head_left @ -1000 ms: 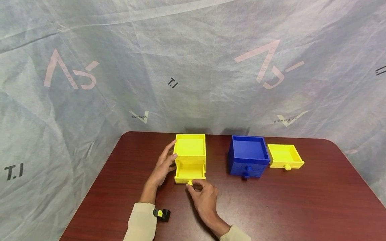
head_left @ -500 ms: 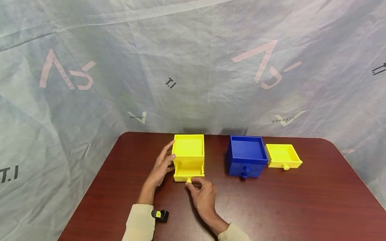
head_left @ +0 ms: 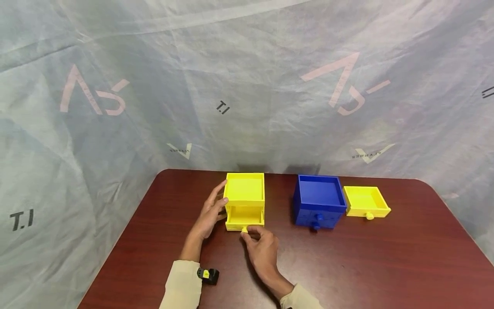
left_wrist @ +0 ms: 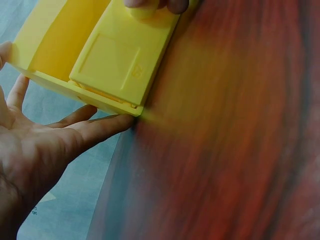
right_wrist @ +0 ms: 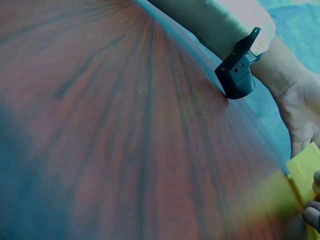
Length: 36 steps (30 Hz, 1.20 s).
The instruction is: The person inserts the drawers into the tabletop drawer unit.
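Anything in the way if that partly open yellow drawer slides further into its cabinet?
Nothing visible. The drawer looks empty and sits partly inside the cabinet. The left hand touches the cabinet's left side, outside the opening; the right hand pinches the knob in front. The slot's depths are hidden.

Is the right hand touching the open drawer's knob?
Touching. The head view shows it: the right hand pinches the knob on the front of the open drawer between thumb and finger.
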{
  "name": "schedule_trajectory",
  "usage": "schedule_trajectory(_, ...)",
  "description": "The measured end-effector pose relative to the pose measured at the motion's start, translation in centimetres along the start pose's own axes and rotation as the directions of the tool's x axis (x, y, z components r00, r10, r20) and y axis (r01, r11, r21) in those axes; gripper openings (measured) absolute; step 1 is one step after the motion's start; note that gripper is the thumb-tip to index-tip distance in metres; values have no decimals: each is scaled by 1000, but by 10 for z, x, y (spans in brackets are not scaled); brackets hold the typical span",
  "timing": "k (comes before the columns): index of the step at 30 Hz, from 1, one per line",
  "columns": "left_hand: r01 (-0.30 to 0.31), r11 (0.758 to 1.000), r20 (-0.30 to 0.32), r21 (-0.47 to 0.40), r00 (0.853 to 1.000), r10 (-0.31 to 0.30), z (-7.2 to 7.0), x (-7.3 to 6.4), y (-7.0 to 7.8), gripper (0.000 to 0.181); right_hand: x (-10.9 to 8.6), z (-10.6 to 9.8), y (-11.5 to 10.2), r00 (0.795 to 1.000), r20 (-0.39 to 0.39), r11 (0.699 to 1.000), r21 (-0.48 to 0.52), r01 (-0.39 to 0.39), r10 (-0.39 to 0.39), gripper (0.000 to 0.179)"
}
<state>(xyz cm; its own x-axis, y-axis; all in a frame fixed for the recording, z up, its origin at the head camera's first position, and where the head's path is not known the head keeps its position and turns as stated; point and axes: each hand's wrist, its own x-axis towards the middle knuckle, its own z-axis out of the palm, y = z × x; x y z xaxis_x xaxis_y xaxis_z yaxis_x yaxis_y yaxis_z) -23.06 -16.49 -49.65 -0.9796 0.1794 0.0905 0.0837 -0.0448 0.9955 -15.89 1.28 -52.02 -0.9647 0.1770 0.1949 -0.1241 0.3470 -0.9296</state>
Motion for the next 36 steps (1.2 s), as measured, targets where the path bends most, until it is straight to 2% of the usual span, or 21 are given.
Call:
schedule_trajectory(23, -14, 1000, 16, -20, 1000, 14, 1, 1, -3, 55, 8, 4, 0, 998, -45, 998, -36, 51, -53, 15)
schedule_trajectory(30, -22, 1000, 2, -6, 1000, 22, 0, 0, 0, 55, 11, 5, 1, 997, -44, 997, -34, 66, -67, 15)
schedule_trajectory(36, -9, 1000, 21, -13, 1000, 9, 0, -2, 0, 55, 11, 6, 2, 997, -37, 997, -32, 64, -65, 14)
